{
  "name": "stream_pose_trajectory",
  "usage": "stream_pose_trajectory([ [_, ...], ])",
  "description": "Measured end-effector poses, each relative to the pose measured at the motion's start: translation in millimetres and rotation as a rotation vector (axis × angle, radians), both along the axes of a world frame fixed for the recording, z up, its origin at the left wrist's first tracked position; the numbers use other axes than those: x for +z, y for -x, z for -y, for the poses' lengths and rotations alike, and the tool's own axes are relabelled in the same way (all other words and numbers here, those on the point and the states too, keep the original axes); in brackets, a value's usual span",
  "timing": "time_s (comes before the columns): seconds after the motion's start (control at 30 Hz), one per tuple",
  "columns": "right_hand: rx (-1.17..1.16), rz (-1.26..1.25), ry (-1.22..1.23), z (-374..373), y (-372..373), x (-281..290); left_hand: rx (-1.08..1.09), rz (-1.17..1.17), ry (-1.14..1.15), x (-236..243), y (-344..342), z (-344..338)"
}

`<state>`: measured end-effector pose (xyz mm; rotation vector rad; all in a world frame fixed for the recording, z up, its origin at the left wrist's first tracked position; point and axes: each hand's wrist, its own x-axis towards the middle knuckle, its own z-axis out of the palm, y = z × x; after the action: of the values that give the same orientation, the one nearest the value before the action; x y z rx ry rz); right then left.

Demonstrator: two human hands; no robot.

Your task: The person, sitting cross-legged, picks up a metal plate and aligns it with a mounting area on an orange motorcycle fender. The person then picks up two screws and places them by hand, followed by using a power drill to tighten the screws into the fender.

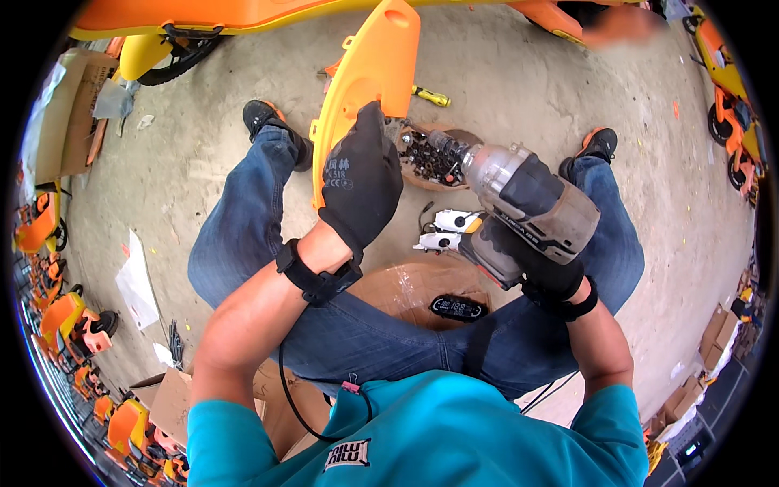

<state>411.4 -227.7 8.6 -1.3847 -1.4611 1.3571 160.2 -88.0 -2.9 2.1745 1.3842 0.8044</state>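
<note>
My gloved left hand point(363, 183) is closed on the lower part of an orange plastic panel point(369, 69), which stands tilted with its upper end near the orange vehicle body. A cordless drill point(540, 203) is in my gloved right hand point(545, 272), its chuck pointing left. The drill's tip is over a round cardboard tray point(442, 186) of small dark screws point(426, 158), close to my left fingers; whether it touches a screw cannot be made out. Below the tray lie white parts with black round pieces point(448, 230), partly hidden by the drill.
A yellow screwdriver point(431, 96) lies on the floor beyond the tray. Between my thighs a black display unit point(458, 307) rests on cardboard point(381, 288). An orange and yellow vehicle point(243, 20) crosses the far edge. Cartons point(77, 114) and small vehicles point(61, 321) line the left.
</note>
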Motion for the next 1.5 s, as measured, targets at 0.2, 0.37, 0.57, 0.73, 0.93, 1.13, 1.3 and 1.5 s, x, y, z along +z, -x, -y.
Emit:
stream_pose_trajectory([
  [0.2,-0.058,-0.112,0.112,-2,5,7,0.006,0.002,0.048,4,0,0],
  [0.37,0.062,0.189,-0.140,-7,5,10,-0.012,-0.008,0.045,3,1,-1],
  [0.57,0.029,0.254,-0.195,-5,3,3,-0.039,-0.004,0.041,2,2,-1],
  [0.73,0.113,0.500,-0.380,-16,6,13,-0.027,-0.041,0.078,5,3,-1],
  [0.93,0.393,0.966,-0.580,-28,10,25,-0.075,-0.024,0.056,-1,3,-1],
  [1.13,0.253,0.768,-0.558,-25,8,26,-0.052,0.012,0.060,3,3,-2],
  [1.3,0.275,0.844,-0.590,-21,4,18,-0.054,-0.004,0.049,2,2,-2],
  [1.5,0.127,0.473,-0.349,-15,5,13,-0.021,0.019,-0.003,2,3,2],
])
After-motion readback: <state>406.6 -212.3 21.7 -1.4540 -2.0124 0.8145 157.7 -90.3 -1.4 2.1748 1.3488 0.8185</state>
